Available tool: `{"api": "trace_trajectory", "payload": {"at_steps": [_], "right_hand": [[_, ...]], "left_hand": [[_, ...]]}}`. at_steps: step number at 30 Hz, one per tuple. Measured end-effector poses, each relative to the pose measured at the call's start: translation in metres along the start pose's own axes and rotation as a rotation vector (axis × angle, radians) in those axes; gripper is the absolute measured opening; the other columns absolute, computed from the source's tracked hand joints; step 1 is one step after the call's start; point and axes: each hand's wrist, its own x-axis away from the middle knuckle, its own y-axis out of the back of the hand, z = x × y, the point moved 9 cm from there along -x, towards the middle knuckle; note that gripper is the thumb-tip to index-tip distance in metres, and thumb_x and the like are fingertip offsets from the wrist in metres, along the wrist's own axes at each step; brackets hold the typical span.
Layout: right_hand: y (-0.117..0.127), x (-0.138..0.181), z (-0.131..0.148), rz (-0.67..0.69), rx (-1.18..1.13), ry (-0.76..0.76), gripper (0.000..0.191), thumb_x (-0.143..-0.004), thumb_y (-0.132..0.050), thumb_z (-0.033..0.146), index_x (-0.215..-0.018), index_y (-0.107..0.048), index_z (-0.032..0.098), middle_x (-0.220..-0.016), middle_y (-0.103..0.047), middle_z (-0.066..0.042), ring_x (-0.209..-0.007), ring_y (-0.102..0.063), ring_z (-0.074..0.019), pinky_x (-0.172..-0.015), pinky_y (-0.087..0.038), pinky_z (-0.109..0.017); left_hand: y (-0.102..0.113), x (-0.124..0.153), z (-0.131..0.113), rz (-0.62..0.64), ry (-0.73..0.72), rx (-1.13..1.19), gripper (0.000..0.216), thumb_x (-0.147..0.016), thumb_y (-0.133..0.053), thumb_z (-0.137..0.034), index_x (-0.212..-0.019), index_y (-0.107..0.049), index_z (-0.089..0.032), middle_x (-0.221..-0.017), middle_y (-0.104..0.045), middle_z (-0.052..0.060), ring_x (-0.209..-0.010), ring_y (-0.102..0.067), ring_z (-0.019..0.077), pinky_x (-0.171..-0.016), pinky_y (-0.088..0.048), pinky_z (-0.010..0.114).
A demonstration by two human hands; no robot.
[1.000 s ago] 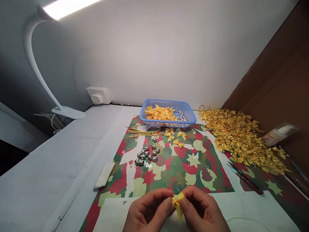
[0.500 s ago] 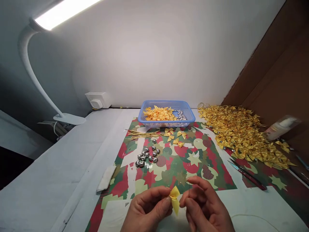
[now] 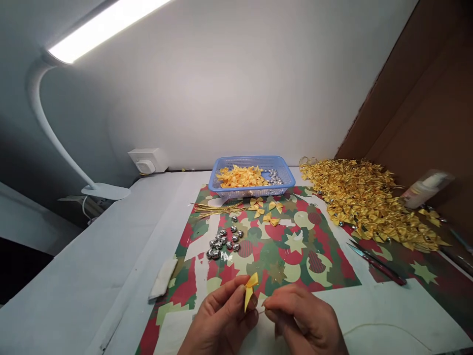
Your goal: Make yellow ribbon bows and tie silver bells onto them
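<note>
My left hand (image 3: 221,323) pinches a small yellow ribbon bow (image 3: 250,291) between thumb and forefinger, standing on edge above the patterned paper. My right hand (image 3: 303,323) is just to its right, fingertips pinched together near the bow, perhaps on a thin thread that I cannot make out. Both hands are at the near edge of the table.
A cluster of silver bells (image 3: 224,240) lies on the red-green wrapping paper (image 3: 295,256). Behind are gold threads (image 3: 216,208), loose bows (image 3: 268,209) and a blue basket (image 3: 251,190). A big heap of finished bows (image 3: 369,202), scissors (image 3: 377,264) and a bottle (image 3: 423,190) are at right; a lamp base (image 3: 105,191) at left.
The right hand has let go of the bow and drawn slightly away. The left hand has lifted the bow and shifted it left, turning it on edge.
</note>
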Motion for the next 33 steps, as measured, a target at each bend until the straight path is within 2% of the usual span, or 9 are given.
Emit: {"api": "trace_trajectory", "payload": {"at_steps": [3, 7, 13, 21, 25, 30, 33], "right_hand": [[0.001, -0.009, 0.014, -0.038, 0.039, 0.117, 0.017, -0.090, -0.067, 0.036, -0.086, -0.080, 0.028, -0.075, -0.063, -0.002, -0.060, -0.058, -0.0113, -0.055, -0.047, -0.019], [-0.007, -0.014, 0.018, -0.020, 0.066, 0.092, 0.013, -0.090, -0.067, 0.028, -0.088, -0.080, 0.029, -0.074, -0.062, 0.000, -0.057, -0.058, -0.0104, -0.055, -0.048, -0.018], [-0.012, -0.013, 0.020, 0.009, 0.067, 0.090, 0.020, -0.090, -0.063, 0.018, -0.094, -0.079, 0.030, -0.078, -0.066, -0.001, -0.067, -0.065, -0.0120, -0.063, -0.051, -0.018], [-0.012, -0.010, 0.010, -0.004, 0.149, 0.073, 0.017, -0.092, -0.059, 0.023, -0.088, -0.076, 0.025, -0.074, -0.064, -0.001, -0.061, -0.061, -0.0130, -0.056, -0.046, -0.021], [-0.011, -0.010, 0.013, -0.030, 0.197, 0.080, 0.016, -0.092, -0.059, 0.025, -0.086, -0.074, 0.024, -0.069, -0.059, 0.000, -0.057, -0.056, -0.0117, -0.054, -0.043, -0.021], [-0.010, -0.012, 0.018, -0.023, 0.274, 0.101, 0.017, -0.090, -0.057, 0.021, -0.079, -0.071, 0.021, -0.066, -0.056, 0.000, -0.055, -0.055, -0.0120, -0.051, -0.042, -0.021], [-0.008, -0.011, 0.024, -0.037, 0.302, 0.145, 0.017, -0.089, -0.055, 0.018, -0.080, -0.069, 0.020, -0.065, -0.053, 0.001, -0.053, -0.052, -0.0109, -0.050, -0.041, -0.021]], "left_hand": [[-0.003, 0.000, -0.001, 0.030, 0.017, 0.049, 0.028, -0.052, -0.095, -0.012, -0.076, -0.081, -0.015, -0.068, -0.077, 0.005, -0.064, -0.068, 0.0133, -0.066, -0.058, 0.023], [-0.005, 0.001, -0.001, 0.062, 0.020, 0.074, 0.028, -0.052, -0.095, -0.011, -0.077, -0.082, -0.016, -0.072, -0.079, 0.006, -0.068, -0.070, 0.0152, -0.068, -0.058, 0.025], [0.000, 0.000, 0.001, 0.028, 0.028, 0.055, 0.028, -0.050, -0.097, -0.014, -0.073, -0.082, -0.016, -0.074, -0.081, 0.008, -0.072, -0.072, 0.0161, -0.071, -0.059, 0.023], [-0.004, 0.001, 0.001, 0.026, -0.011, 0.066, 0.027, -0.048, -0.097, -0.012, -0.070, -0.081, -0.015, -0.070, -0.081, 0.006, -0.067, -0.072, 0.0154, -0.066, -0.060, 0.022], [-0.003, -0.001, 0.003, 0.042, -0.013, 0.020, 0.028, -0.052, -0.096, -0.014, -0.076, -0.082, -0.013, -0.071, -0.080, 0.008, -0.068, -0.071, 0.0150, -0.069, -0.060, 0.022], [-0.004, -0.003, 0.001, 0.062, -0.025, -0.002, 0.028, -0.051, -0.096, -0.013, -0.075, -0.082, -0.011, -0.059, -0.073, 0.004, -0.058, -0.065, 0.0110, -0.060, -0.057, 0.018], [-0.003, -0.003, -0.002, 0.054, -0.027, 0.008, 0.025, -0.055, -0.094, -0.010, -0.076, -0.081, -0.013, -0.065, -0.073, 0.002, -0.058, -0.064, 0.0097, -0.060, -0.058, 0.018]]}}
